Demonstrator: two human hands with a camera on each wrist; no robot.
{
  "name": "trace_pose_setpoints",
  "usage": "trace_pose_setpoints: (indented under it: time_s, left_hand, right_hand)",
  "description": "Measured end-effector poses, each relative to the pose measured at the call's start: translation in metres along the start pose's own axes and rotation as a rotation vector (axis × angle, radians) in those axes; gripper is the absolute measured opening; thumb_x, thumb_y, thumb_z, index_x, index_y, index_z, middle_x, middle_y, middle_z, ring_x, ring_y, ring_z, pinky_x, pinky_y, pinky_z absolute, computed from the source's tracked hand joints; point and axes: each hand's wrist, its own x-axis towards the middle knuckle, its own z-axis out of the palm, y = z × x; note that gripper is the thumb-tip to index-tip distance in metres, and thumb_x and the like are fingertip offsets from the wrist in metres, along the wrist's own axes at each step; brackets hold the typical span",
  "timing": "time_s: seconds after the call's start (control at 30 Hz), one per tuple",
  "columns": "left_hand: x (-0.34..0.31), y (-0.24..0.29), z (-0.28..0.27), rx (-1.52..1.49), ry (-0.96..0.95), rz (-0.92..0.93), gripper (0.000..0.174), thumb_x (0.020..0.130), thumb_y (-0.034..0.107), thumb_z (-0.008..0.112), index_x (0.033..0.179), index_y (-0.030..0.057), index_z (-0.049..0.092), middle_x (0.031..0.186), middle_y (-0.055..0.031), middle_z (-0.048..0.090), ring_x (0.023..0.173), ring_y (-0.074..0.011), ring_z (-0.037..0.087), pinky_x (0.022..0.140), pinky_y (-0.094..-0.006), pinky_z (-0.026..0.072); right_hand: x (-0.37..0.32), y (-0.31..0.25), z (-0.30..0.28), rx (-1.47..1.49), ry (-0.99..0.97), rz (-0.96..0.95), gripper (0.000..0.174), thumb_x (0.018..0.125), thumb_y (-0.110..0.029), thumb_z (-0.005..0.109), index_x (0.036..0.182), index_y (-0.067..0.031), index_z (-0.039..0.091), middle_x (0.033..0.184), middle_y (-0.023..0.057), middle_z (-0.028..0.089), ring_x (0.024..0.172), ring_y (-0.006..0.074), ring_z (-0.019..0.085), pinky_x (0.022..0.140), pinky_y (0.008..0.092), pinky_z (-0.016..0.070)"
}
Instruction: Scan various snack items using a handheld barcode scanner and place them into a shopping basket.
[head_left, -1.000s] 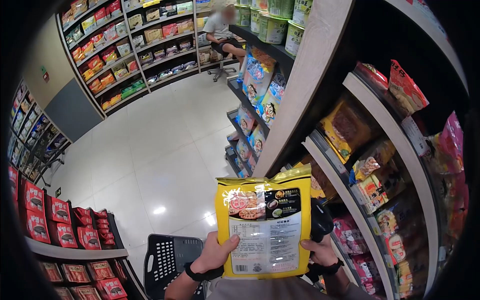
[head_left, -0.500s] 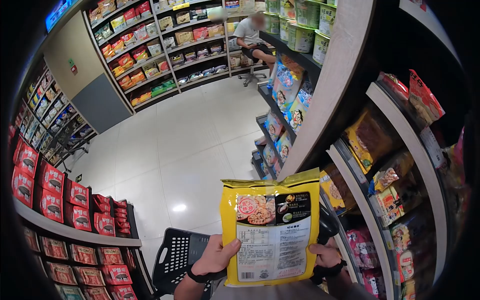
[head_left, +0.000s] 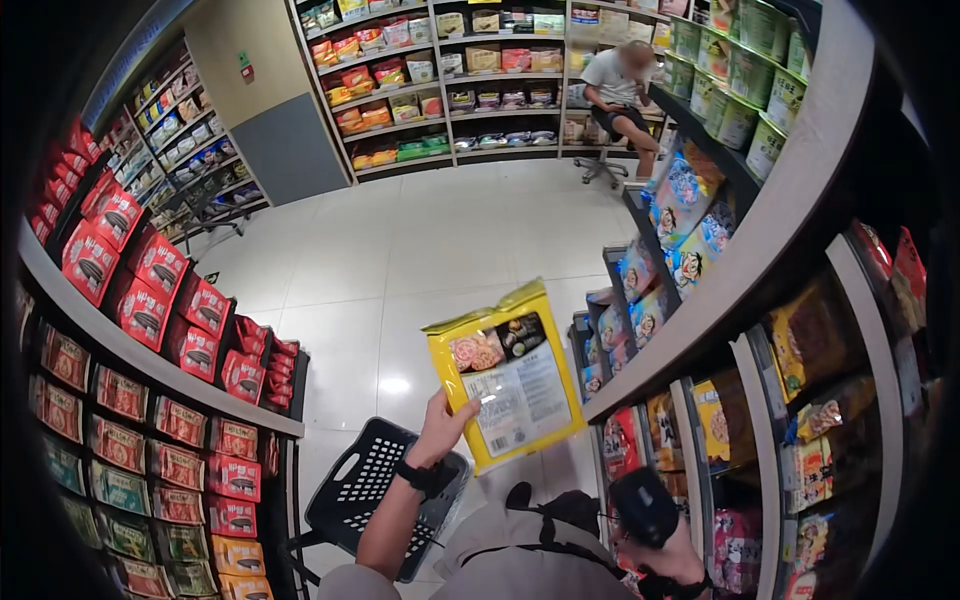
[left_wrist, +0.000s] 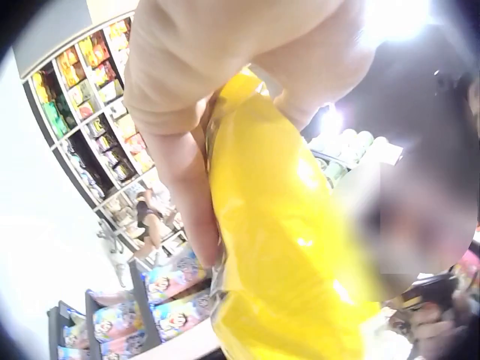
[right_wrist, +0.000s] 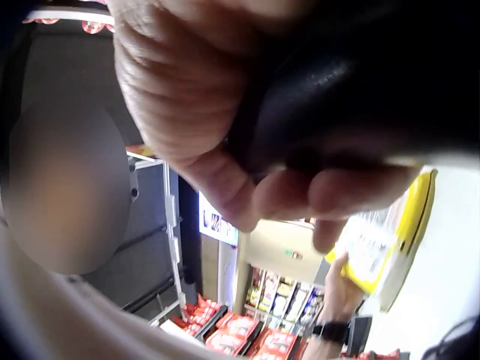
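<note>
In the head view a yellow snack bag [head_left: 525, 390], its printed back facing me, hangs tilted over the floor. My left hand [head_left: 441, 428] pinches it by its left edge, thumb on the printed side. The left wrist view shows the bag edge-on, with the left hand's fingers [left_wrist: 180, 187] along one face. Low on the right, my right hand [head_left: 672, 553] grips a black handheld device [head_left: 643, 506] with a rounded head. In the right wrist view its fingers [right_wrist: 281, 195] curl round the dark body. That hand no longer touches the bag.
A black shopping basket [head_left: 365, 478] stands on the floor at my left leg. Shelves of red packs [head_left: 145, 310] run along the left, and shelves of snack bags [head_left: 720, 420] close in on the right. A person [head_left: 618, 85] sits on a wheeled chair at the back.
My right hand has let go of the bag and moved down to the right with the black device. The left hand has carried the bag forward and tilted it. My view has turned right.
</note>
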Motion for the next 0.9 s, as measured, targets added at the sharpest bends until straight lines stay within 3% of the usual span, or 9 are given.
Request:
trace_pose_setpoints:
  time_s: [0.07,0.17,0.73,0.9]
  left_hand:
    - [0.009,-0.005,-0.005,0.032,0.018,0.043,0.032,0.089,0.011,0.062,0.116,-0.0028,0.054,0.100,-0.0071,0.064,0.086,-0.0130,0.059,0.078,-0.0283,0.0496]
    - [0.009,-0.006,-0.012,0.015,0.099,0.090,0.031,0.090,0.010,0.060,0.117,-0.0031,0.053,0.106,-0.0104,0.064,0.094,-0.0161,0.061,0.084,-0.0304,0.0503]
    - [0.023,0.003,-0.008,-0.046,0.068,0.081,0.032,0.090,0.010,0.061,0.116,-0.0047,0.052,0.106,-0.0117,0.064,0.093,-0.0161,0.061,0.083,-0.0298,0.0499]
    - [0.024,0.002,-0.010,-0.024,0.060,0.114,0.031,0.092,0.012,0.059,0.118,-0.0034,0.052,0.106,-0.0100,0.064,0.091,-0.0149,0.062,0.078,-0.0282,0.0522]
  right_hand:
    - [-0.014,-0.016,0.009,-0.076,-0.229,-0.045,0.030,0.079,-0.007,0.073,0.107,-0.0019,0.063,0.087,0.0045,0.067,0.072,0.0122,0.062,0.065,0.0262,0.0497]
    - [-0.013,-0.032,0.020,-0.082,-0.346,-0.036,0.031,0.079,-0.008,0.073,0.108,-0.0016,0.063,0.088,0.0050,0.067,0.074,0.0127,0.062,0.067,0.0266,0.0496]
    - [-0.016,-0.029,0.020,-0.045,-0.330,-0.021,0.038,0.078,-0.014,0.075,0.111,-0.0004,0.060,0.094,0.0078,0.066,0.083,0.0156,0.062,0.075,0.0287,0.0492]
    - [-0.018,-0.029,0.020,-0.048,-0.327,-0.020,0.040,0.078,-0.015,0.075,0.112,-0.0001,0.060,0.096,0.0086,0.065,0.086,0.0164,0.062,0.077,0.0294,0.0490]
